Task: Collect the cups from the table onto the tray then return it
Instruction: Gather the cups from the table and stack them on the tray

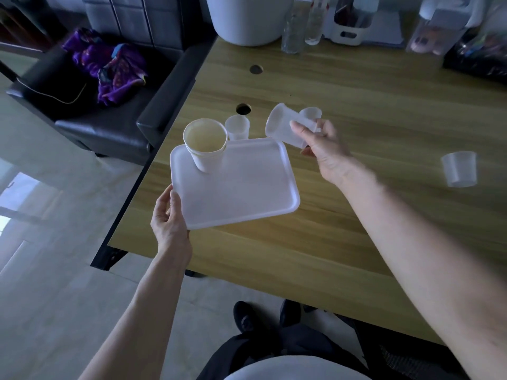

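Note:
My left hand (170,218) grips the near left corner of a white tray (247,193), held over the wooden table (356,105). A white paper cup (205,146) stands upright on the tray's far left corner. My right hand (321,152) holds a clear plastic cup (282,127) tilted on its side, just past the tray's far right corner. Behind the tray a small clear cup (237,127) stands on the table. Another small clear cup (311,114) shows behind my right fingers. A third clear cup (459,168) stands far right on the table.
At the table's far edge stand a large white tub (247,17), plastic bottles (301,26), a white basket (348,26) and a black bag (477,56). A black sofa (104,105) with purple cloth (109,69) lies left. Two round holes (243,108) pierce the tabletop.

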